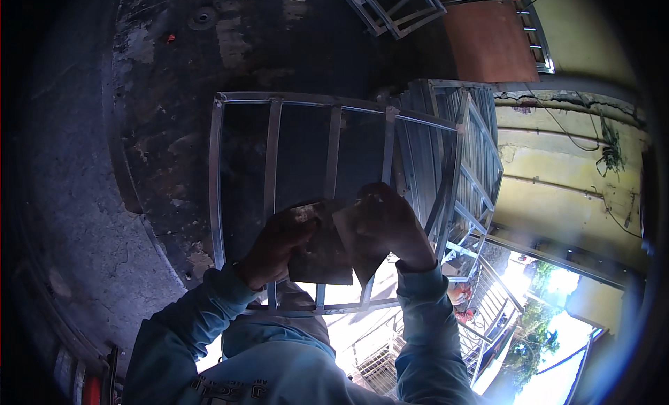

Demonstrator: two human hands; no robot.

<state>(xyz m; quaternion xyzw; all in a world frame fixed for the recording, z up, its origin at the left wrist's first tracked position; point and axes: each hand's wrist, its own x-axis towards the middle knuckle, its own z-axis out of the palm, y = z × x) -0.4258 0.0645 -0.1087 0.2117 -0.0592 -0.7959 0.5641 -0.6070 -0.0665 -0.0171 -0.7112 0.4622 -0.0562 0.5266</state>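
Observation:
My left hand (pixel 275 241) is closed, its thumb and fingers pinching a flat, stiff-looking dark brown sheet (pixel 320 258). My right hand (pixel 397 224) grips a second flat brown piece (pixel 357 241), whose lower end tapers to a point. The two pieces meet or overlap between my hands; whether they are parts of one folded or torn sheet I cannot tell. Right behind them is a barred metal frame (pixel 272 154) of square tubing. Deep shadow hides most of my fingertips.
Ribbed metal sheeting (pixel 414 147) and another metal frame (pixel 475 185) stand to the right. A reddish-brown panel (pixel 488 42) and further framework (pixel 394 11) are at the far right. Cables (pixel 610 150) hang on the yellow wall (pixel 557 150). A small round disc (pixel 203 18) lies far left.

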